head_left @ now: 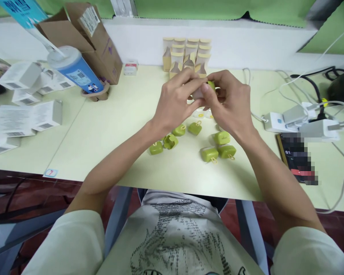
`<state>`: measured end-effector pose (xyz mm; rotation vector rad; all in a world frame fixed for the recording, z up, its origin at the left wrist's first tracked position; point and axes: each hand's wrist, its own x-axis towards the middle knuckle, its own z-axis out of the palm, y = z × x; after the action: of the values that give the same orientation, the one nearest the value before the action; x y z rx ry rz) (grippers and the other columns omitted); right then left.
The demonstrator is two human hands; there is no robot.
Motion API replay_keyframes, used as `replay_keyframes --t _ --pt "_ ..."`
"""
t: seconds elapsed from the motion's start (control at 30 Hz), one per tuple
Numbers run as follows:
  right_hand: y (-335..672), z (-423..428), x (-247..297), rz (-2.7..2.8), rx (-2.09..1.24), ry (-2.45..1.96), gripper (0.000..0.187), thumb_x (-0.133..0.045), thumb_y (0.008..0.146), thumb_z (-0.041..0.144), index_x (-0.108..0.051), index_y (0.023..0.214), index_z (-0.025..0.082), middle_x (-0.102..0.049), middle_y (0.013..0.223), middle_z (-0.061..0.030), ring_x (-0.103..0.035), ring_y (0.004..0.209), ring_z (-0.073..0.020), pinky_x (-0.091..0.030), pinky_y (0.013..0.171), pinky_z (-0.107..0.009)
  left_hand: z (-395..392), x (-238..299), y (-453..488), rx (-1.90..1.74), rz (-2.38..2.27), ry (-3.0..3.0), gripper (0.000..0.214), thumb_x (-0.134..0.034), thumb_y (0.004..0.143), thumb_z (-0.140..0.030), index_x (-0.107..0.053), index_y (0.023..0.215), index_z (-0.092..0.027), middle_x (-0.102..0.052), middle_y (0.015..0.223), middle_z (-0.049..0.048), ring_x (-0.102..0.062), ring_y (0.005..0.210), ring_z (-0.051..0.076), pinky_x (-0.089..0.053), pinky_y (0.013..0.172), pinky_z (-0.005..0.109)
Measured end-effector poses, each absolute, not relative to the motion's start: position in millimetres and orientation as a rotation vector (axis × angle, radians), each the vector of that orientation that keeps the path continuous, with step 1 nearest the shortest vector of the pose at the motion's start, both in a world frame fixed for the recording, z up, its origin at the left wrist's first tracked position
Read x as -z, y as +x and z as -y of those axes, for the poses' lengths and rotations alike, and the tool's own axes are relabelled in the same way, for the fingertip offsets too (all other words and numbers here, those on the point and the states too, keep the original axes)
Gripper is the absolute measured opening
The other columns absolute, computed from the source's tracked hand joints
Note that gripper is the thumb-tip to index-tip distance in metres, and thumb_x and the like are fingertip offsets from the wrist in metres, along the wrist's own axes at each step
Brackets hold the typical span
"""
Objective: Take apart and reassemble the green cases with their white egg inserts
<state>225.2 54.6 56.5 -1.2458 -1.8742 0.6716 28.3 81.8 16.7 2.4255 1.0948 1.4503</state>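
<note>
My left hand [174, 100] and my right hand [232, 102] meet above the far middle of the table. Between them is a small green case [211, 84] with a whitish part [197, 94], pinched by the fingers of both; much of it is hidden. Below the hands lie several green cases with yellow loops, among them one case [195, 128] at the centre and another [210, 154] at the right. A green cover [171, 141] with an uneven edge sits at the left of the group. Partly behind my hands are white pieces with yellow spots [200, 114].
Open cream boxes [176, 57] stand in rows against the wall. At the left are white cartons [20, 118], a blue canister [77, 70] and a cardboard box [103, 49]. Cables, a power strip [278, 122] and a phone [296, 156] occupy the right side.
</note>
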Motion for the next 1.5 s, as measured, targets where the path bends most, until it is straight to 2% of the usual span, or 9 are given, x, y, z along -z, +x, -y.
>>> replay_keyframes --t 0.17,0.27,0.53,0.67,0.8,0.93,1.1,1.3,1.5 --pt "227.2 -55.8 -57.7 2.005 -0.564 -1.299 0.045 -0.054 0.116 0.069 -0.074 0.135 0.034 -0.083 0.122 -0.0124 -0.076 0.135 -0.0405 -0.062 0.113 -0.05 -93.3 -8.4 26.9 -1.464 -1.065 2.379 0.037 -0.076 0.111 -0.063 -0.082 0.123 -0.028 -0.079 0.117 0.0074 -0.078 0.105 0.025 -0.067 0.077 0.04" --pt "226.1 -56.0 -58.8 2.053 -0.525 -1.35 0.047 -0.039 0.122 0.06 -0.075 0.134 0.032 -0.082 0.108 -0.0098 -0.081 0.116 -0.0344 -0.06 0.116 -0.05 -92.7 -11.5 26.2 -1.426 -1.069 2.401 0.031 -0.075 0.111 -0.057 -0.08 0.121 -0.028 -0.081 0.118 0.0073 -0.077 0.105 0.025 -0.068 0.078 0.04" --pt "229.1 -59.1 -61.8 2.044 -0.619 -1.333 0.049 -0.045 0.119 0.068 -0.077 0.112 0.032 -0.074 0.091 -0.0064 -0.08 0.097 -0.0314 -0.064 0.101 -0.044 -89.2 -22.8 30.8 -1.317 -1.032 2.568 0.009 -0.075 0.104 -0.032 -0.071 0.11 -0.026 -0.076 0.115 0.009 -0.075 0.094 0.025 -0.065 0.081 0.042" --pt "232.2 -57.2 -64.5 2.04 -0.733 -1.255 0.047 -0.051 0.119 0.063 -0.067 0.088 0.031 -0.067 0.073 -0.0039 -0.07 0.074 -0.0259 -0.065 0.091 -0.045 -85.5 -27.6 33.9 -1.269 -1.172 2.521 0.02 -0.088 0.093 -0.025 -0.068 0.097 -0.025 -0.078 0.107 0.006 -0.077 0.098 0.025 -0.064 0.087 0.041" --pt "234.2 -62.9 -59.2 1.81 -1.173 -1.112 0.039 -0.072 0.109 0.067 -0.071 0.098 0.03 -0.078 0.096 -0.007 -0.076 0.084 -0.0262 -0.069 0.084 -0.043 -88.5 -29.5 29.9 -1.221 -1.13 2.382 0.019 -0.089 0.099 -0.031 -0.071 0.096 -0.025 -0.08 0.104 0.0054 -0.078 0.096 0.023 -0.065 0.087 0.039" --pt "232.9 -67.2 -53.9 1.658 -1.473 -1.037 0.034 -0.079 0.104 0.06 -0.073 0.103 0.027 -0.079 0.107 -0.0081 -0.081 0.094 -0.026 -0.071 0.101 -0.046 -93.7 -23.0 25.8 -1.23 -1.114 2.278 0.019 -0.09 0.098 -0.03 -0.073 0.095 -0.023 -0.081 0.103 0.0058 -0.08 0.093 0.022 -0.065 0.082 0.038" --pt "230.4 -66.4 -53.4 1.775 -1.343 -1.127 0.039 -0.067 0.108 0.067 -0.072 0.099 0.029 -0.08 0.107 -0.0089 -0.079 0.095 -0.0293 -0.073 0.092 -0.047 -92.1 -17.9 28.0 -1.257 -1.061 2.184 0.023 -0.093 0.095 -0.035 -0.075 0.097 -0.021 -0.081 0.097 0.005 -0.079 0.081 0.019 -0.063 0.071 0.034" --pt "239.9 -76.6 -47.7 1.681 -1.28 -1.074 0.042 -0.076 0.105 0.069 -0.075 0.111 0.028 -0.077 0.107 -0.0075 -0.074 0.089 -0.0245 -0.068 0.085 -0.041 -85.0 -35.6 24.5 -1.331 -1.044 1.829 0.019 -0.089 0.098 -0.032 -0.075 0.094 -0.021 -0.08 0.092 0.0025 -0.075 0.066 0.014 -0.063 0.062 0.029" --pt "249.2 -54.7 -48.8 2.519 -0.639 -1.131 0.037 -0.078 0.102 0.026 -0.081 0.139 0.022 -0.072 0.131 -0.0168 -0.074 0.113 -0.0353 -0.06 0.108 -0.055 -100.5 -44.9 10.9 -1.491 -0.944 1.606 0.019 -0.094 0.097 -0.024 -0.074 0.1 -0.025 -0.078 0.099 -0.0003 -0.078 0.082 0.016 -0.077 0.079 0.038"
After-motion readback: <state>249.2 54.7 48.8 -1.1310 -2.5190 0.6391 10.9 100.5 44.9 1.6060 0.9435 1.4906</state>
